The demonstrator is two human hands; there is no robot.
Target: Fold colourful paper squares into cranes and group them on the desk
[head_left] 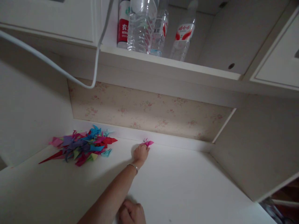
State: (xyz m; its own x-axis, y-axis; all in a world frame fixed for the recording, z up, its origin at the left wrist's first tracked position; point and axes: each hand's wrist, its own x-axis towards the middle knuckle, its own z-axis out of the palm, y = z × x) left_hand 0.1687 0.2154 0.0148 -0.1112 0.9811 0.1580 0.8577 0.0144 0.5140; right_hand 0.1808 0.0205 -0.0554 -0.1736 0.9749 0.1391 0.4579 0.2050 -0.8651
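My left hand [141,153], with a silver bracelet [134,168] on its wrist, reaches far across the white surface. Its fingers are closed on a pink paper crane [149,143] near the back edge. My right hand [132,213] rests low in view, beside the left forearm, with its fingers curled in; whatever may be inside is hidden. To the left lies a heap of folded paper cranes [81,144] in blue, purple, red, pink and green, apart from the crane in my hand.
A shelf [168,63] overhangs the surface, bearing clear plastic bottles [142,29] and a red-labelled container [123,26]. A white cable [70,76] hangs in front at upper left. Flowered wallpaper [144,109] lines the back. Side panels [252,140] enclose the surface.
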